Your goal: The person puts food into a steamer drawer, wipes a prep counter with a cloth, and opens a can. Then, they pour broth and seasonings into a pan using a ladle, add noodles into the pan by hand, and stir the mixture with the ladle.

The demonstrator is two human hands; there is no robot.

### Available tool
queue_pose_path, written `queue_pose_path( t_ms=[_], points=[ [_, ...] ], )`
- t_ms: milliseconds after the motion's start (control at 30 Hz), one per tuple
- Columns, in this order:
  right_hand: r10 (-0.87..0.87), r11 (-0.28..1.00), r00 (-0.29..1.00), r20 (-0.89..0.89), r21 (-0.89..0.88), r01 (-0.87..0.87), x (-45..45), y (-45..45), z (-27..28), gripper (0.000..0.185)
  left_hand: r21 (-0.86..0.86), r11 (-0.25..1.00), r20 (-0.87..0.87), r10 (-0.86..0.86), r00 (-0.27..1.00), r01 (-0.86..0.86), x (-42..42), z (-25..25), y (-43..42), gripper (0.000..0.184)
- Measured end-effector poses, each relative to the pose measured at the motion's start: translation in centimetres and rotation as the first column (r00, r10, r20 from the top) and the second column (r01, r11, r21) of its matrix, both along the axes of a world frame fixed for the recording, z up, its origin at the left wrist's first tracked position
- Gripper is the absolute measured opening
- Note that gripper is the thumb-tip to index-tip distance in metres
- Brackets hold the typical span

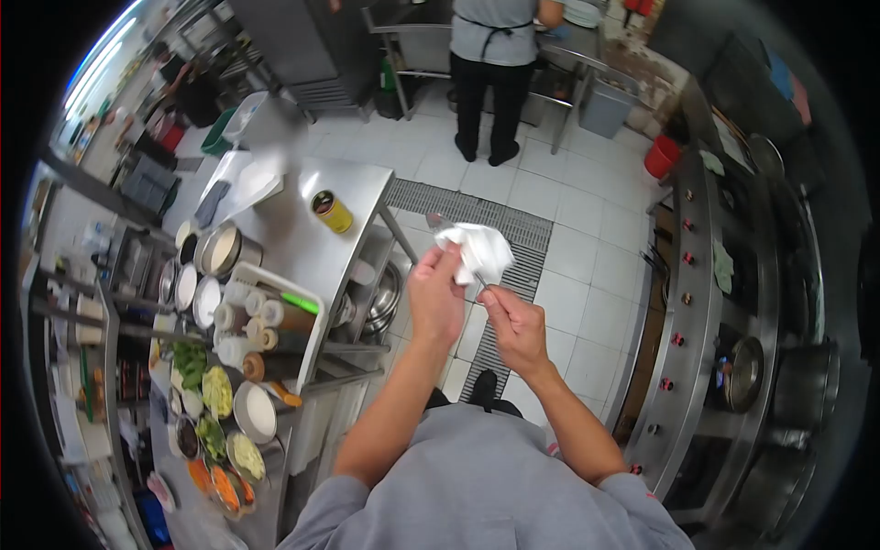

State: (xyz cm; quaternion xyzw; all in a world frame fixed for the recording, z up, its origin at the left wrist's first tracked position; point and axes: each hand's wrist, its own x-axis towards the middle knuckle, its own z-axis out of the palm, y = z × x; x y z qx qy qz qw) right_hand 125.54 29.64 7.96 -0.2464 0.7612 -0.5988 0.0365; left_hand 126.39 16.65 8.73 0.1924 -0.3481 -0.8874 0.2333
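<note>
Tiled kitchen floor point(576, 298) | over it, our right hand point(517, 326) pinches a slim utensil point(483, 284) near its end | our left hand point(438, 289) holds white cloth point(483, 253) around it | we judge cloth soft, light; utensil stiff, slick, best gripped there | beyond, yellow tin point(331, 212) on steel tabletop point(362, 183)

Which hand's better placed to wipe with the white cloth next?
Probably the left hand: it already holds the white cloth. The right hand grips the thin utensil handle outside the cloth, so it looks better suited to steadying.
</note>
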Motion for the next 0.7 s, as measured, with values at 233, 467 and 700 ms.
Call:
queue_pose_path(
  t_ms=[233, 467, 700],
  points=[
    [-0.198, 0.787, 0.889, 0.412, -0.474, 0.395, -0.6, 0.3, -0.5, 0.037, -0.067, 0.989, -0.062, -0.133, 0.989, 0.129, -2.5, 0.4, 3.4, 0.018],
    [-0.366, 0.123, 0.647, 0.669, -0.655, 0.746, -1.7, 0.4, 1.7, 0.060, -0.251, 0.768, 0.118, -0.580, 0.806, 0.589, -1.0, -1.0, 7.5, 0.018],
    [-0.657, 0.512, 0.639, 0.401, -0.385, 0.768, 1.8, 0.6, 0.1, 0.033, -0.438, 0.705, 0.108, -0.575, 0.811, 0.558, -3.1, -2.5, 6.2, 0.017]
  ],
)
